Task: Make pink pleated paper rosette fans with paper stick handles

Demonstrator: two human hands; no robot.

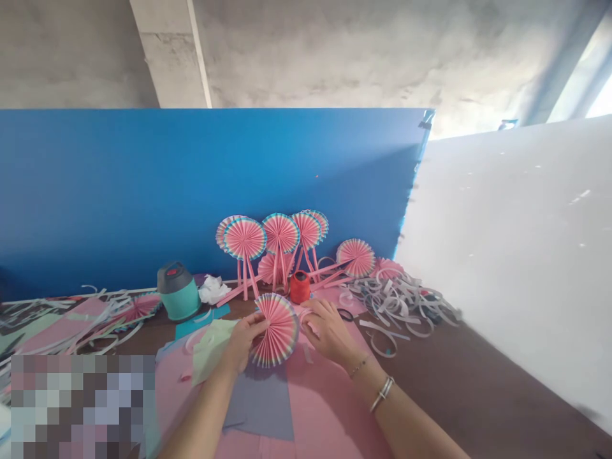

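Currently, the left hand [247,338] is pinching the left side of a round pleated paper fan [277,331] between thumb and fingers, so the fan is sitting directly between the two hands, its pink folds facing the wearer. The right hand [326,328] is hovering just beside the fan's right edge, its fingers bending inward; whether they are gripping anything or touching the rim, one cannot tell. A silver bangle [382,394] is circling the right wrist.

Just beyond the right hand's fingertips, a red spool [300,288] is standing upright, and a black ring [345,315] is lying just to that hand's right. Farther right, a tangled heap of pale paper strips [394,303] is spreading over the brown table [459,382]. Beneath and nearer than both hands, a grey sheet [265,405] is resting on pink paper [335,401]. Pale green paper [210,350] is lying to the left of the left hand, and beyond it a teal container [179,299] with a dark lid is standing near crumpled white tissue [213,289]. Farther beyond both hands, several finished-looking fans [280,233] on pink sticks are standing before a blue panel [268,159].
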